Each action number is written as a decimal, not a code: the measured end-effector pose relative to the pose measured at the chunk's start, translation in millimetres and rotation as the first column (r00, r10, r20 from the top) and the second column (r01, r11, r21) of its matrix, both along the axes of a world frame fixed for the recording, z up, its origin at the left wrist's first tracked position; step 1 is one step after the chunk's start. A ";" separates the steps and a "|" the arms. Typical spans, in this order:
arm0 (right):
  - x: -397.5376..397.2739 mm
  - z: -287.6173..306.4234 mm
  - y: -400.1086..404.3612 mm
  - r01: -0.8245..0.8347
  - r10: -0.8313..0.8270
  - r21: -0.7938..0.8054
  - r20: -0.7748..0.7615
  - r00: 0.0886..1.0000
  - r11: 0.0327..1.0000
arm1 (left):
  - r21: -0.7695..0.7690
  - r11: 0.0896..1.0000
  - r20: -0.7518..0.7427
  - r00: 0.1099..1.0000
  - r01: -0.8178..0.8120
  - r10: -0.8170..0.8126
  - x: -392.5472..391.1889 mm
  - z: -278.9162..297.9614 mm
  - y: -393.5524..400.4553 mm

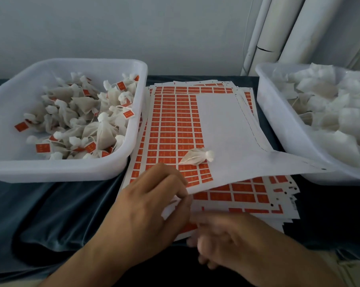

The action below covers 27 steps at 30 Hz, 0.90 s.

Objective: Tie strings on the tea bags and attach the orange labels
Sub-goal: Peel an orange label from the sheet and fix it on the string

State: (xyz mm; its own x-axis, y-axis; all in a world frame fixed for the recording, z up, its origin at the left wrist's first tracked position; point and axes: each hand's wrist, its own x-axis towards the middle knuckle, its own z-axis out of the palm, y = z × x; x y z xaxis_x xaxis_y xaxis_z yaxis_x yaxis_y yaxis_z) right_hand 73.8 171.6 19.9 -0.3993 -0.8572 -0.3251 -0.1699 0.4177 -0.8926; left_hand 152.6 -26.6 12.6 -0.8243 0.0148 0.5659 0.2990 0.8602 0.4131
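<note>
My left hand (pixel 154 206) pinches the near edge of the top label sheet (pixel 175 129), lifting it to peel an orange label for the tied tea bag (pixel 195 158) lying on it, while my blurred right hand's (pixel 233 241) grip I cannot tell.

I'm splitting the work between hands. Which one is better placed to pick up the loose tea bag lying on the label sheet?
Probably the left hand: it already rests on the label sheet just below the tea bag; the right hand lies nearer the body.
</note>
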 end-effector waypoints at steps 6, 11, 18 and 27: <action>0.5 -0.8 -7.9 0.462 -0.164 -0.314 0.653 0.740 0.829 | -0.122 0.992 -0.090 0.996 0.011 -0.022 1.3 -1.7 4.6; 8.7 -1.0 -23.8 0.779 -0.344 -0.154 0.833 0.433 0.608 | -0.134 0.990 -0.052 0.997 0.051 -0.058 1.3 0.4 4.0; 12.3 -10.5 -30.3 0.941 -0.444 -0.082 0.866 0.231 0.330 | -0.008 0.994 0.325 0.940 0.112 -0.103 1.1 16.6 -3.1; 9.8 -23.9 -36.5 0.943 -0.440 -0.178 0.849 0.292 0.283 | -0.023 0.998 0.394 0.917 -0.051 0.056 -52.4 8.4 12.8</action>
State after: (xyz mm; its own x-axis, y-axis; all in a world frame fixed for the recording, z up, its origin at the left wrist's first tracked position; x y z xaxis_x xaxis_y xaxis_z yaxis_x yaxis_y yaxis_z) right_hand 83.6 135.1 -4.0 -0.8721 -0.3434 -0.3485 0.4884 -0.5677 -0.6627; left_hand 100.2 -13.8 21.0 -0.9804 -0.0311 0.1948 0.0671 0.8762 0.4773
